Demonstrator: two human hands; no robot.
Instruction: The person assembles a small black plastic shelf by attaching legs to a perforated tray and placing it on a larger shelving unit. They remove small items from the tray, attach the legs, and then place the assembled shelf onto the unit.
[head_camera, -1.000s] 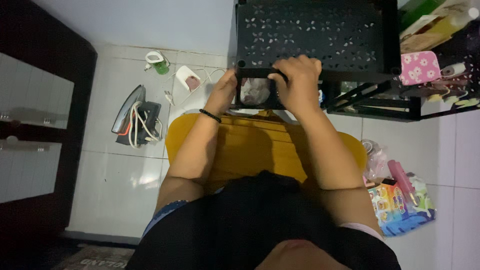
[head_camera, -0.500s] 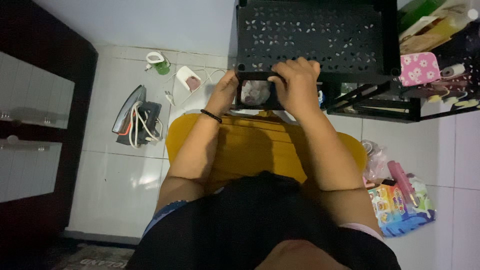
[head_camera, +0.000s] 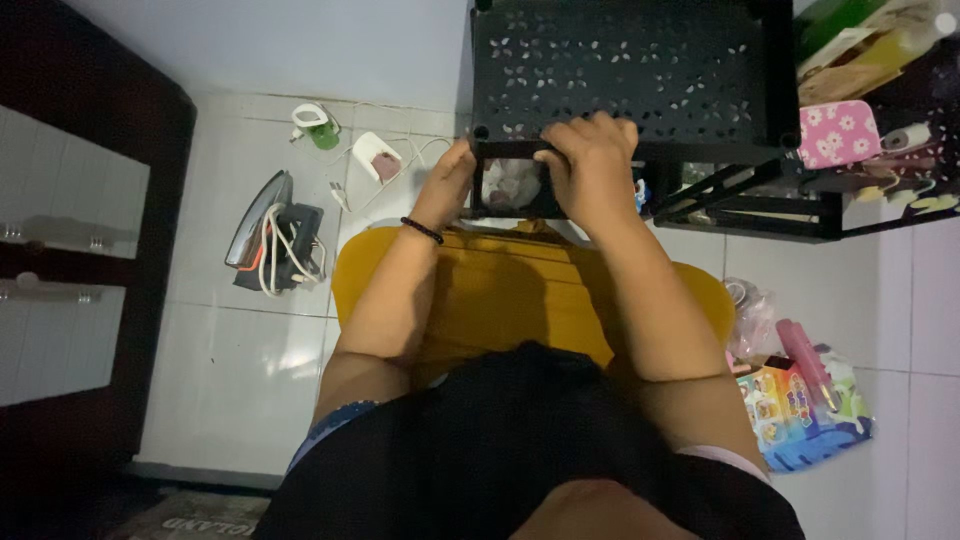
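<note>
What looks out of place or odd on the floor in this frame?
A clothes iron lies on the white floor tiles with its cord wound loosely over it, near two small plug-in devices with trailing cables. Both hands grip the black perforated shelf.

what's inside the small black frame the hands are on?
Through the small black frame a crumpled pale bag or wrapper shows. The right hand covers the frame's right side, the left hand its left edge, so anything there is hidden.
</note>
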